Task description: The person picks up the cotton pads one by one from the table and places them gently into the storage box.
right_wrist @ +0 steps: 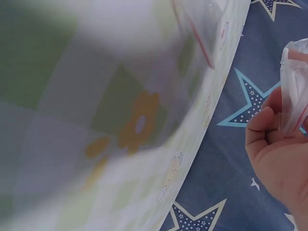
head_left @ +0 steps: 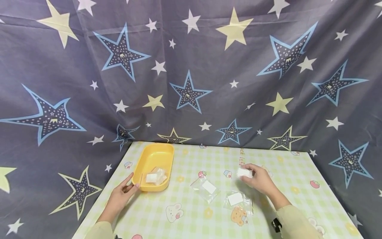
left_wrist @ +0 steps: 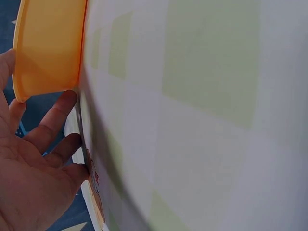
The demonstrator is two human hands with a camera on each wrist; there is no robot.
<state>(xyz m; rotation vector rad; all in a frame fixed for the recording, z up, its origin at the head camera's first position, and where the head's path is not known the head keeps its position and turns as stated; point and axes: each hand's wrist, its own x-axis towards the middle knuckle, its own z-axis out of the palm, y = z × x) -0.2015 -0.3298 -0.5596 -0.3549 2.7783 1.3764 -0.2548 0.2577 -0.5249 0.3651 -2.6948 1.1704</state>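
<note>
My left hand point(head_left: 121, 196) grips the near left corner of a yellow plastic tray point(head_left: 168, 156), its thumb and fingers on either side of the corner. The left wrist view shows the fingers against the tray's side point(left_wrist: 50, 48), the lower ones spread beside the table edge. My right hand point(head_left: 260, 181) pinches a small clear zip bag point(head_left: 244, 173) with a white piece in it, over the table's right half. In the right wrist view the bag point(right_wrist: 292, 96) has a red seal line and sits between thumb and fingers, partly cut off by the frame.
Inside the tray, near its front end, lies a clear bag with a white piece point(head_left: 151, 178). Two similar bags lie on the checked tablecloth, one mid-table point(head_left: 209, 187), one nearer point(head_left: 235, 199). A dark star-patterned curtain point(head_left: 191, 59) surrounds the table's back and sides.
</note>
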